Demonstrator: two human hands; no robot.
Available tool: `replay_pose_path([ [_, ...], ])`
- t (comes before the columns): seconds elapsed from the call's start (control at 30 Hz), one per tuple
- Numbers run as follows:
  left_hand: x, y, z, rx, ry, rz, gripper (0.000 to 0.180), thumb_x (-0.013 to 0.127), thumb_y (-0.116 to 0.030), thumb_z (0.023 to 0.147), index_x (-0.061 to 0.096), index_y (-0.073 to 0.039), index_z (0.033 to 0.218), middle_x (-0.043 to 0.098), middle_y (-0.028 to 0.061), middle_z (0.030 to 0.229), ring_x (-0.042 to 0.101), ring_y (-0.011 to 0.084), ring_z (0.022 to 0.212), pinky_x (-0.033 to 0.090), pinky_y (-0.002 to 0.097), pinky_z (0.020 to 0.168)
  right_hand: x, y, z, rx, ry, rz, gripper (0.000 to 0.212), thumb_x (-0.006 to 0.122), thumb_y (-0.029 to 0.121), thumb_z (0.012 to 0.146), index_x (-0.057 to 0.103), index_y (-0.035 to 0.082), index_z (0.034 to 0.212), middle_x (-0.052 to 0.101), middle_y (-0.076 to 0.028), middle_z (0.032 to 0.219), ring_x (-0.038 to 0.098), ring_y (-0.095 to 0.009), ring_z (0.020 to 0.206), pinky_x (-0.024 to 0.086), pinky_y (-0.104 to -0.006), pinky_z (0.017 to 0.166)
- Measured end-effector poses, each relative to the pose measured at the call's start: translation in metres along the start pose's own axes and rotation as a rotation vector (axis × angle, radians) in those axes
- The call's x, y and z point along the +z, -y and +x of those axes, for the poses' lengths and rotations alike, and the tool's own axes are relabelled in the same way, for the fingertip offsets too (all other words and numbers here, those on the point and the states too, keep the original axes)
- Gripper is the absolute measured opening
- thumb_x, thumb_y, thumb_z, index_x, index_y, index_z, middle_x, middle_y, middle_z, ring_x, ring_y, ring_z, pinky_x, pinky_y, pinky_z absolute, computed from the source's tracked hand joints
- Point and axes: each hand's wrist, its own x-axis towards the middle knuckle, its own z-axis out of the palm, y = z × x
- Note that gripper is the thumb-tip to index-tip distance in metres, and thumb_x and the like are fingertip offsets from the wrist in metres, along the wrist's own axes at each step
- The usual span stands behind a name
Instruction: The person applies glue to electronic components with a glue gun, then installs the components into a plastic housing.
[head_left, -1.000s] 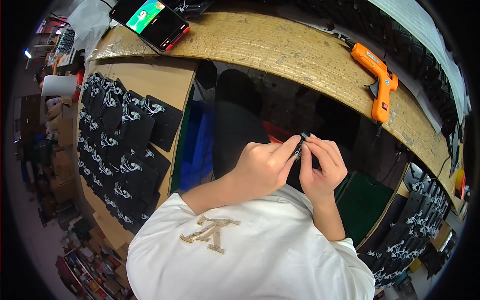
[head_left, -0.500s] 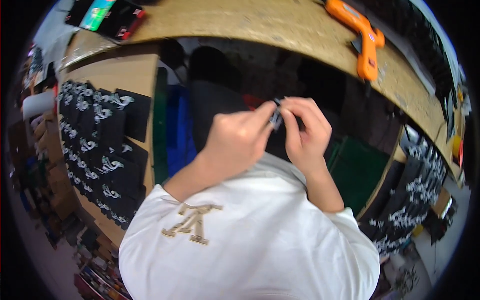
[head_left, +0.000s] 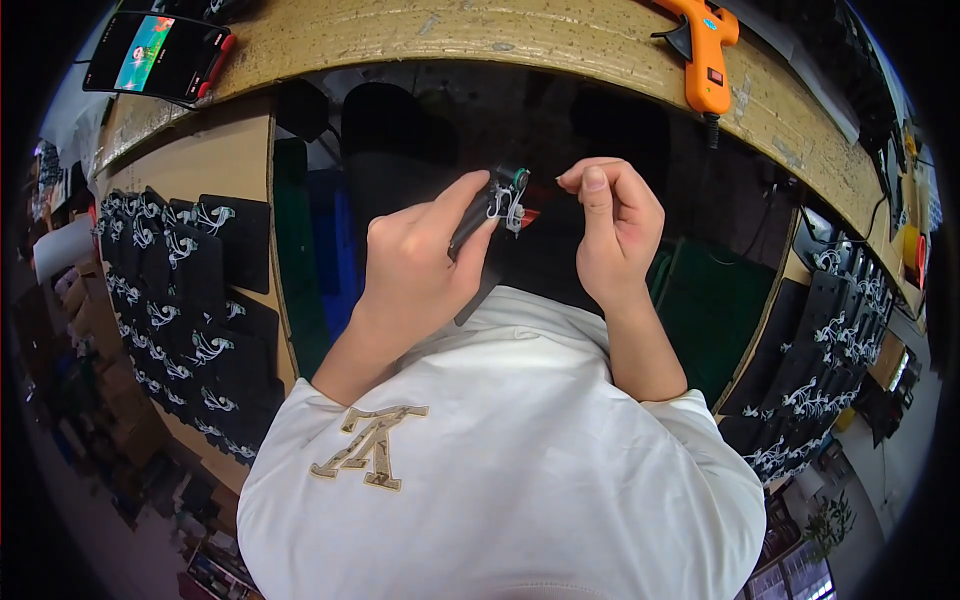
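Your left hand [head_left: 415,262] pinches a black panel [head_left: 476,218] with white wires [head_left: 515,213]; your right hand [head_left: 620,235] curls its fingers nearby, any hold unclear.

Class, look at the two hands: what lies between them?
In the head view, the wired end of the black piece held by the left hand; beyond it, a gap before the right hand.

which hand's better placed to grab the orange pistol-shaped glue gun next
Probably the right hand: it looks empty and is nearer the orange glue gun, while the left hand grips a flat black panel with white wires.
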Motion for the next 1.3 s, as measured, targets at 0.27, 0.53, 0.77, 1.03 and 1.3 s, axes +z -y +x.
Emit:
replay_pose_path([
  [0.27, -0.004, 0.002, -0.007, -0.018, 0.005, 0.021, 0.039, 0.078, -0.002, 0.076, 0.070, 0.000, 0.115, 0.070, 0.0155, 0.077, 0.070, 0.0237, 0.061, 0.051, 0.0277, 0.056, 0.008, 0.006, 0.008, -0.278, 0.115, -0.284, 0.019, 0.072, -0.005, 0.079, 0.075, 0.001, 0.096, 0.070, -0.012, 0.098, 0.067, -0.025, 0.086, 0.055, -0.0323, 0.072],
  [0.53, -0.008, -0.006, 0.003, 0.071, -0.015, 0.016, 0.038, 0.074, -0.003, 0.079, 0.067, 0.001, 0.117, 0.068, 0.0172, 0.075, 0.068, 0.0307, 0.062, 0.052, 0.0349, 0.056, 0.017, 0.018, 0.004, -0.314, 0.124, -0.324, 0.017, 0.080, 0.000, 0.073, 0.075, 0.002, 0.089, 0.067, -0.010, 0.090, 0.064, -0.025, 0.082, 0.053, -0.0321, 0.066],
  [0.77, -0.003, -0.010, 0.024, 0.077, -0.030, -0.053, 0.037, 0.073, -0.003, 0.079, 0.066, 0.003, 0.115, 0.068, 0.0195, 0.076, 0.069, 0.0344, 0.064, 0.054, 0.0379, 0.058, 0.014, 0.004, 0.013, 0.012, 0.164, 0.114, 0.004, 0.072, -0.001, 0.087, 0.073, -0.001, 0.091, 0.064, -0.007, 0.096, 0.063, -0.010, 0.073, 0.051, -0.0219, 0.062],
  [1.03, -0.015, 0.008, 0.019, 0.021, -0.104, -0.018, 0.034, 0.074, -0.003, 0.077, 0.067, 0.004, 0.110, 0.069, 0.0218, 0.078, 0.070, 0.0365, 0.069, 0.054, 0.0384, 0.061, 0.011, -0.005, 0.022, -0.006, 0.097, 0.023, 0.008, 0.076, 0.006, 0.087, 0.073, -0.001, 0.086, 0.066, -0.004, 0.087, 0.062, -0.007, 0.074, 0.051, -0.0222, 0.065],
  [1.3, -0.017, 0.012, 0.024, -0.005, -0.138, -0.041, 0.034, 0.075, -0.003, 0.077, 0.068, 0.003, 0.110, 0.069, 0.0218, 0.078, 0.070, 0.0361, 0.069, 0.054, 0.0370, 0.062, 0.006, -0.006, 0.026, 0.116, 0.132, 0.041, 0.009, 0.082, 0.005, 0.080, 0.073, 0.000, 0.081, 0.068, -0.006, 0.090, 0.065, -0.013, 0.080, 0.053, -0.0253, 0.073],
])
